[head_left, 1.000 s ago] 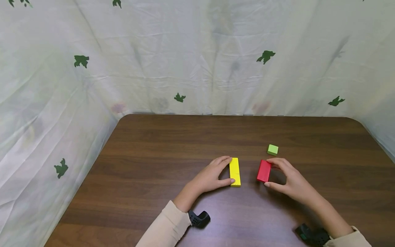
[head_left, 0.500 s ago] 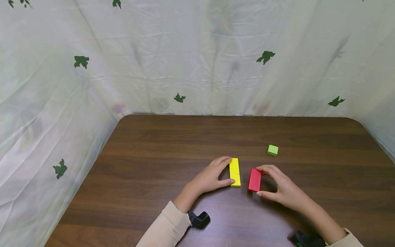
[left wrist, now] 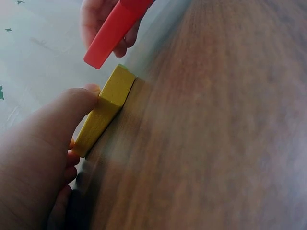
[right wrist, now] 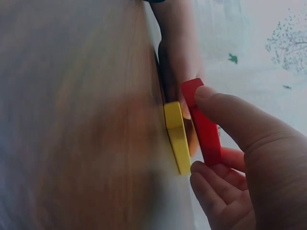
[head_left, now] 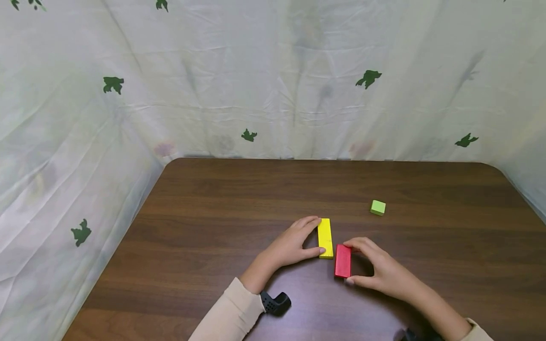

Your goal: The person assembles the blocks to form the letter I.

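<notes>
On the tabletop lies a yellow rectangular block (head_left: 325,238), its long side pointing away from me. My left hand (head_left: 290,244) holds it by its two ends, thumb at the near end and fingers at the far end. A red rectangular block (head_left: 343,261) is pinched between the thumb and fingers of my right hand (head_left: 379,267). In the left wrist view the red block (left wrist: 115,36) hangs above the table, apart from the yellow block (left wrist: 108,108). From the right wrist view, a gap also shows between the red block (right wrist: 204,124) and the yellow block (right wrist: 176,136).
A small light green block (head_left: 377,207) sits farther back on the brown wooden table (head_left: 239,189). Pale cloth with green leaf shapes (head_left: 273,85) hangs behind the table and along its left side.
My right hand has carried the red block left and toward me, close to the yellow block's right side. The left hand and the yellow block have stayed in place.
</notes>
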Tool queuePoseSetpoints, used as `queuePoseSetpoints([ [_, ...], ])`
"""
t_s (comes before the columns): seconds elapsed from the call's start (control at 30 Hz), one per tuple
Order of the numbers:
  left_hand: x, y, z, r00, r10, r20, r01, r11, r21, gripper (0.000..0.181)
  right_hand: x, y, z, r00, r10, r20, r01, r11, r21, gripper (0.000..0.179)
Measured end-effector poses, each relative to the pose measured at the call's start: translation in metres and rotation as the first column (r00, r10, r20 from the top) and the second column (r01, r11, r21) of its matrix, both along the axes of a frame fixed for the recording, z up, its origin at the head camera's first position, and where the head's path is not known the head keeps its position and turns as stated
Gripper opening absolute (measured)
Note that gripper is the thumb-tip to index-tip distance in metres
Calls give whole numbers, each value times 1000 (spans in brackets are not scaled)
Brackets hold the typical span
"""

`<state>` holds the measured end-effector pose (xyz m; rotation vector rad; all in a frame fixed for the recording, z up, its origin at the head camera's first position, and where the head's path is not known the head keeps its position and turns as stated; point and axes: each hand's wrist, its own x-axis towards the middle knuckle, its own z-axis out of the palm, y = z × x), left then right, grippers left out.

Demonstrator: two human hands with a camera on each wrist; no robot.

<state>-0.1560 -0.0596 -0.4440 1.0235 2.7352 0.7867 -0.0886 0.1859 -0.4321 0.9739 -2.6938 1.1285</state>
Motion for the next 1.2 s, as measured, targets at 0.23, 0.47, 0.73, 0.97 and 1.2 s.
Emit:
queuePoseSetpoints([
  [0.23, 0, 0, 0, 1000, 2, 1, -2, 1000, -2, 71, 4, -6, -1, 999, 40, 29, -39, 999, -8, 63],
  [0.47, 0, -1, 1, 1000, -3, 1, 3, 1000, 1, 72, 5, -8, -5, 993, 116, 18, -115, 993, -31, 60],
  [0.73, 0, -1, 0, 1000, -4, -1, 4, 1000, 3, 71, 6, -10, -4, 989, 146, 2, -146, 989, -17, 60],
  [0.97, 0, 0, 1, 1000, -1, -1, 1, 1000, 1, 71, 7, -12, -8, 991, 134, -24, -133, 990, 48, 61],
  [1.2, -1, -1, 0, 1000, -2, -5, 2, 1000, 4, 71, 11, -15, -11, 993, 111, -24, -109, 990, 89, 63],
])
